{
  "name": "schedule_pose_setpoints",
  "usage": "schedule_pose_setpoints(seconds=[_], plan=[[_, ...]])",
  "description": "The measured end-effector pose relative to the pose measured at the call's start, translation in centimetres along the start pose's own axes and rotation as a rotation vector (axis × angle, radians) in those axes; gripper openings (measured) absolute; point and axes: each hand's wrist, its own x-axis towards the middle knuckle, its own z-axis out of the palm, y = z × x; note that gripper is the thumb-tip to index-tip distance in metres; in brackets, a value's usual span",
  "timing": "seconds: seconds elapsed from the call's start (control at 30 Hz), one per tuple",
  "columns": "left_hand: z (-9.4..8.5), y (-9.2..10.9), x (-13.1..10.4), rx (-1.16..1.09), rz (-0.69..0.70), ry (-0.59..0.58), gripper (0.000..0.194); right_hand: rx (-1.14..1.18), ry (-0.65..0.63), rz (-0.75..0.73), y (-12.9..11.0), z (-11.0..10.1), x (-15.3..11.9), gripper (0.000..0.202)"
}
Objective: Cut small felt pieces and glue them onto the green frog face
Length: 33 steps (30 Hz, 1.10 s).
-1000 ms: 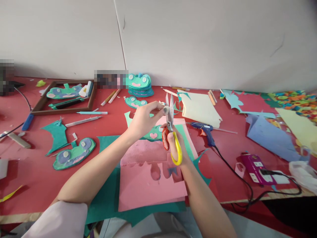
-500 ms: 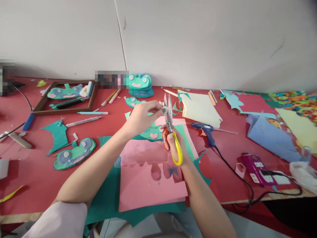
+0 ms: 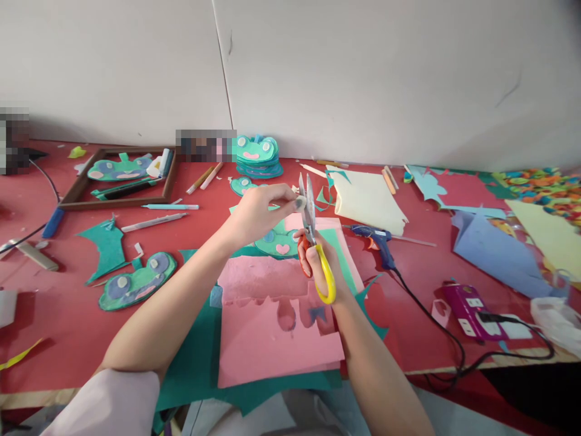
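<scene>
My left hand point(image 3: 263, 212) is closed, pinching a small pale piece point(image 3: 300, 203) between thumb and fingertips. In my right hand point(image 3: 321, 260) are scissors point(image 3: 309, 209) with yellow and red handles, their blades pointing up, parted around the edge of that piece. Below my hands a green frog-face cutout point(image 3: 278, 243) with a pink heart-shaped mouth is partly covered by my left hand. Nearer me lies a pink felt sheet point(image 3: 267, 348) with cut-out gaps, on top of dark green felt point(image 3: 200, 357).
A blue glue gun point(image 3: 374, 237) lies to the right, its cord near a purple power strip point(image 3: 469, 312). At the back stands a stack of frog faces point(image 3: 256, 157). Left are a brown wooden frame point(image 3: 72, 197), another frog face point(image 3: 136, 284) and several pens. Folded cream felt point(image 3: 370, 197) lies beyond.
The scissor blades and the small pale piece have shifted very slightly left. Both hands keep nearly the same position and grip.
</scene>
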Motion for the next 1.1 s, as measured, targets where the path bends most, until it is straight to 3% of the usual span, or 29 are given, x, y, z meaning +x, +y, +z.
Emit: schedule_pose_setpoints(seconds=[0.13, 0.8, 1.1], plan=[[-0.22, -0.25, -0.01, 0.011, -0.010, -0.011, 0.022, -0.057, -0.045, -0.016, 0.03, -0.14, 0.02, 0.046], [0.00, 0.27, -0.03, -0.050, -0.021, -0.003, 0.015, -0.050, -0.017, -0.014, 0.49, -0.03, 0.06, 0.045], [0.19, 0.37, -0.04, -0.032, -0.027, 0.031, 0.014, 0.070, -0.086, -0.053, 0.19, 0.28, 0.04, 0.047]])
